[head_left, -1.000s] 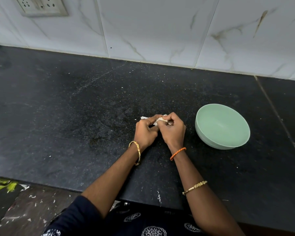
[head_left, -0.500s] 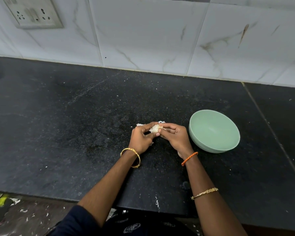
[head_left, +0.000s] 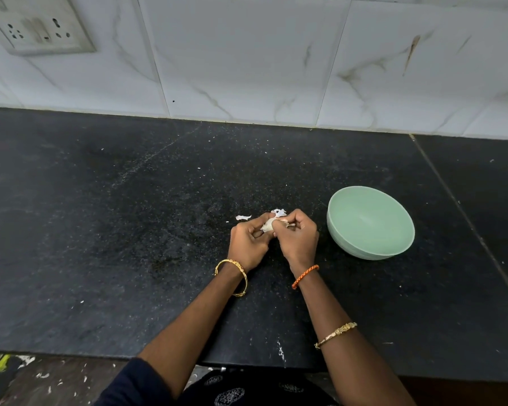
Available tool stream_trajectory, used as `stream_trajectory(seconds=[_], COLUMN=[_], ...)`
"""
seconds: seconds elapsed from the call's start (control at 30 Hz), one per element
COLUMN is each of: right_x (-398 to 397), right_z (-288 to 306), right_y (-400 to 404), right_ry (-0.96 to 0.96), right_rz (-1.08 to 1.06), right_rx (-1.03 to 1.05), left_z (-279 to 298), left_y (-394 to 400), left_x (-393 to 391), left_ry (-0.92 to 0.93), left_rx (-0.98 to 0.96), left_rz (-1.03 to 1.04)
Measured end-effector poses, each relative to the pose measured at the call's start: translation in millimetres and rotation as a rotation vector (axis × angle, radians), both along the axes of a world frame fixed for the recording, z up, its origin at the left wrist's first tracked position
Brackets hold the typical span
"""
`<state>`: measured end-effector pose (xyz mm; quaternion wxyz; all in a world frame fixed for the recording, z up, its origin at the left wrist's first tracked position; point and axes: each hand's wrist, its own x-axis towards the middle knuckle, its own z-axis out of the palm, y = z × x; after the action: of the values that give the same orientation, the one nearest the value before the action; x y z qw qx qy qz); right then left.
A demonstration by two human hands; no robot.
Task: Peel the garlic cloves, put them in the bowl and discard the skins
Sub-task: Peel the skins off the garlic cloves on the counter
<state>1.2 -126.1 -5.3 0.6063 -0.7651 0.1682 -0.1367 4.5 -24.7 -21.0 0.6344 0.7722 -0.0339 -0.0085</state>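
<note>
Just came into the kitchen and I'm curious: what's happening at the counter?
A person is peeling garlic over the black counter. The left hand holds the garlic while the right hand picks at its skin. A couple of loose skins lie on the counter just beyond the hands. The green bowl stands to the right with nothing in it, so no peeled clove has gone in yet.

I see a pale, papery garlic clove point(head_left: 267, 225) pinched between both hands above the dark counter. Two white skin scraps point(head_left: 243, 217) lie just beyond it on the far side. The mint-green bowl point(head_left: 370, 222) stands upright to the right, nothing visible inside.
</note>
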Motion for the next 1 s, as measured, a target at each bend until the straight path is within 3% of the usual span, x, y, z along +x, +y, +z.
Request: stream_trajectory(seconds=[0.3, 0.6, 0.73, 0.87, 1.0], right_x=[-2, 0, -1, -4, -2], right_z=[0, -3, -2, 0, 2], right_y=[-8, -12, -8, -1, -3], right_ry=[-0.009, 0.024, -0.009, -0.023, -0.012], right_rz=[0.092, 0.046, 0.022, -0.026, -0.078], right_rx=[0.278, 0.356, 0.372, 0.449, 0.398], left_z=[0, 7, 11, 10, 10], left_y=[7, 13, 14, 14, 13], left_x=[16, 19, 16, 17, 16], left_ry=[0.144, 0.297, 0.3, 0.231, 0.196], left_rx=[-0.201, -0.482, -0.443, -0.248, -0.207], left_rz=[0.003, 0.021, -0.046, -0.113, -0.116])
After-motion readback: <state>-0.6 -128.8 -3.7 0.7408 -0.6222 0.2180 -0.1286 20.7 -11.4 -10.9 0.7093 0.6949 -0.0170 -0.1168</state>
